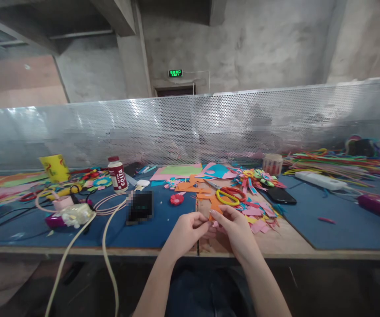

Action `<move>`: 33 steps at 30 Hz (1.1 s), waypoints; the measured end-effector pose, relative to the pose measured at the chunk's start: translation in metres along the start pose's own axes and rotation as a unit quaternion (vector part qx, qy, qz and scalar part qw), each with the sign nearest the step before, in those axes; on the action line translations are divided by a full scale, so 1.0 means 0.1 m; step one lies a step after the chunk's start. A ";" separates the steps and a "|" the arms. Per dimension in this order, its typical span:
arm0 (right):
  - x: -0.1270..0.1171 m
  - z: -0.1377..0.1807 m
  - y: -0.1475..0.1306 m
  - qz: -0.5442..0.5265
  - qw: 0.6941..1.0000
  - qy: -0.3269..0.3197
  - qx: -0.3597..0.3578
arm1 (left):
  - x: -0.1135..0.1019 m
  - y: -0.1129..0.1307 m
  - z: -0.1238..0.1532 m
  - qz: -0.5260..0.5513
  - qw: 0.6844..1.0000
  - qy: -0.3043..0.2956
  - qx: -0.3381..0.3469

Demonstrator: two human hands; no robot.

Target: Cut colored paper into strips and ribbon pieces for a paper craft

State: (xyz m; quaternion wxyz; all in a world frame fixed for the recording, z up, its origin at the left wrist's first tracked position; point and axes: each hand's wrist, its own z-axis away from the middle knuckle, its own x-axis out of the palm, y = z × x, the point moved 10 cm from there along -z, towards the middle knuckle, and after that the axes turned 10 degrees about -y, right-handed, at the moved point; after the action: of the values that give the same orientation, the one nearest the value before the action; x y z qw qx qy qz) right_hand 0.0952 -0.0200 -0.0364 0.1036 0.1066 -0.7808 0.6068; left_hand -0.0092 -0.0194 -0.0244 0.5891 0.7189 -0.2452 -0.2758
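Both of my hands meet over the table's front edge and pinch a small piece of orange paper. My left hand has its fingers curled on the paper's left side. My right hand grips the right side, thumb and forefinger together. Just beyond them lie orange paper scraps, yellow-handled scissors and red-handled scissors. A heap of pink and coloured paper cuttings lies to the right of my right hand.
A blue mat covers the table. On it are a bottle, a yellow cup, a black phone, a power strip, cables, pipe cleaners and paper sheets. A perforated metal screen runs behind.
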 end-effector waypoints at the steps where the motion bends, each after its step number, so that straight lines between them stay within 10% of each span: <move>1: 0.00 0.00 0.00 0.002 1.000 0.000 -0.001 | 0.00 0.00 0.00 -0.001 1.000 -0.001 0.001; 33: 0.06 0.04 -0.03 0.012 1.000 -0.019 0.003 | -0.06 0.05 0.01 -0.058 0.998 0.026 0.001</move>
State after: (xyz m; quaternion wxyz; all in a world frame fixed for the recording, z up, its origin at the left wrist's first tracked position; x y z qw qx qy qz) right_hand 0.0906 -0.0245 -0.0325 0.0815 0.1089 -0.7821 0.6081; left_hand -0.0145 -0.0172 -0.0190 0.5773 0.7395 -0.1880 -0.2906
